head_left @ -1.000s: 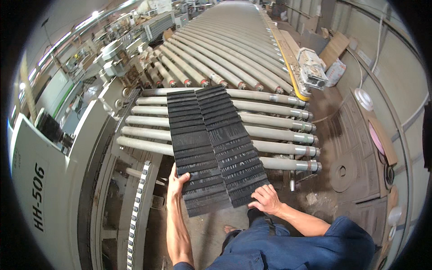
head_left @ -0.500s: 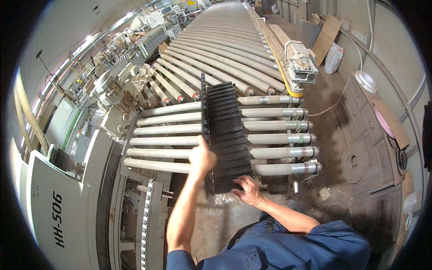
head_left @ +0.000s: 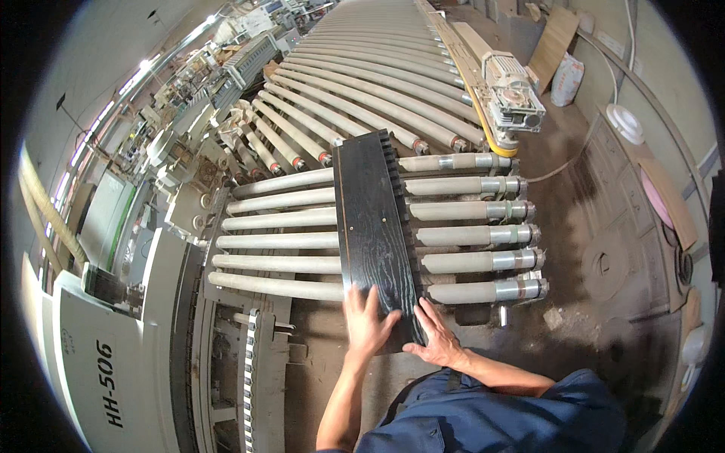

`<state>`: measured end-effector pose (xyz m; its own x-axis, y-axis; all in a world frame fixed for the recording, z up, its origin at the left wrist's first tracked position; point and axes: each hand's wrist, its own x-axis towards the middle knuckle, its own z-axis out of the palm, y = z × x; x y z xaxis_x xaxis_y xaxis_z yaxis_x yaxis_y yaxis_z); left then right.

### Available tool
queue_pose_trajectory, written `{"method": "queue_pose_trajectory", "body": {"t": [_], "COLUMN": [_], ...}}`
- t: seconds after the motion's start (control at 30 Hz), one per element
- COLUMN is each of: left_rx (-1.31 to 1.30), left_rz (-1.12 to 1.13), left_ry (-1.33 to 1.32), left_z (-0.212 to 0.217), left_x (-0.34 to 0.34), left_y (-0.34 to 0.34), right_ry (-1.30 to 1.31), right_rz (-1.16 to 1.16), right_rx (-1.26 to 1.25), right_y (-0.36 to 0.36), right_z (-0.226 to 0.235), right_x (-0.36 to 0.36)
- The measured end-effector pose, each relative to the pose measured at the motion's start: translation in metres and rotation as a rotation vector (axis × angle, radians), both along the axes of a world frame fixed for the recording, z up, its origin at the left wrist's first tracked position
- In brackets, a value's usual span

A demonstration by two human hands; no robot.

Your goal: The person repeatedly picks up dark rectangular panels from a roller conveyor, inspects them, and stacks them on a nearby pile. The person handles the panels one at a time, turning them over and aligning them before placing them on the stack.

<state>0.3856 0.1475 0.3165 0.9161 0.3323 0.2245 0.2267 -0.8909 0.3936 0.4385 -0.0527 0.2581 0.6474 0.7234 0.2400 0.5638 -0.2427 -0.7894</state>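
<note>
A long black wood-grained board lies flat over a stack of black pieces, whose ridged ends show along its right side. Two small brass-coloured dots mark the board's middle. At its near end my left hand has its fingers spread at the left edge and over the top. My right hand rests against the near right edge, fingers stretched and apart. Neither hand is wrapped round the board. Under the stack run the grey rollers of a conveyor.
A white machine stands at my left, with a chain track beside it. Angled rollers stretch away at the far side. A motor with a yellow belt sits at the far right. Dark panels lean along the right wall.
The board that stood on edge at the stack's left side now lies flat on top. My left hand has come nearer and to the right; my right hand has shifted slightly right.
</note>
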Motion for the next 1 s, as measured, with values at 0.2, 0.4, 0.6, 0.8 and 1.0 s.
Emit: {"method": "queue_pose_trajectory", "body": {"t": [0.2,0.4,0.6,0.8,1.0], "left_rx": [-0.261,-0.383,-0.384,-0.268,-0.354], "left_rz": [-0.14,-0.144,-0.071,0.009,0.043], "left_ry": [0.305,0.211,0.154,0.084,0.003], "left_z": [-0.004,-0.015,-0.026,-0.027,-0.029], "left_x": [-0.082,-0.053,-0.042,-0.05,-0.049], "left_y": [0.035,0.048,0.041,0.027,0.022], "right_ry": [-0.204,-0.217,-0.08,0.021,0.021], "right_rz": [0.154,0.065,-0.018,-0.055,-0.101], "right_rx": [-0.165,-0.067,-0.039,-0.079,-0.027], "right_y": [-0.009,-0.003,0.0,0.001,0.001], "right_z": [0.009,0.003,-0.002,0.004,0.004], "right_x": [0.004,0.02,0.027,0.025,0.025]}}
